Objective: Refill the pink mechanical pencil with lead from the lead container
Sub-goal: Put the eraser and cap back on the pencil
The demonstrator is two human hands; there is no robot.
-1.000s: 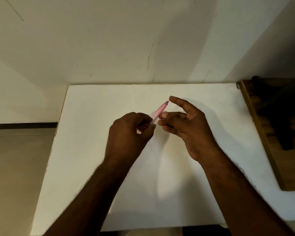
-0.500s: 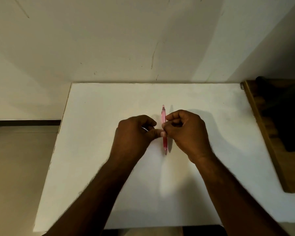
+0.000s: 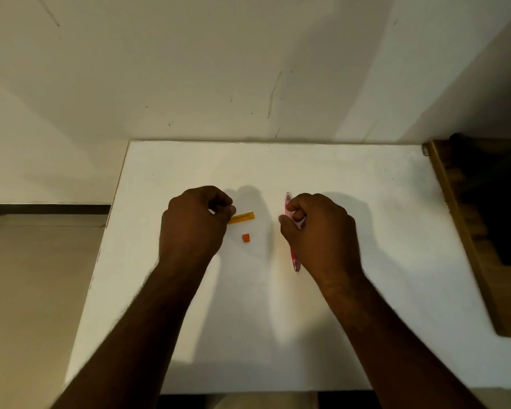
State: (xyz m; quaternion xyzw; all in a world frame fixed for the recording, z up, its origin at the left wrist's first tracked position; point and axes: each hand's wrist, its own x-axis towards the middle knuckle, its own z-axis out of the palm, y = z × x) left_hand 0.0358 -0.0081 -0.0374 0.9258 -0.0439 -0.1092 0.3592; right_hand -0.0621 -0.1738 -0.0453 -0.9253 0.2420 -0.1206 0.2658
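Likely risks: the small orange cap [image 3: 245,238] lying loose at frame centre gets knocked away, or thin lead snaps in the left hand [image 3: 194,224] pinching the yellow lead container [image 3: 242,218], while the right hand [image 3: 319,228] grips the pink mechanical pencil [image 3: 291,231], mostly hidden; no lead discernible.

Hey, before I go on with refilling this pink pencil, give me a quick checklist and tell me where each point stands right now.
1. Pink mechanical pencil secured: ok, the right hand is closed around it.
2. Lead container within reach: ok, it lies on the white table at the left hand fingertips.
3. Container open: cannot tell; a small orange piece, perhaps its cap, lies apart beside it.
4. Lead pinched in left hand: cannot tell, too thin to see.
5. Pencil's top end open for lead: cannot tell.
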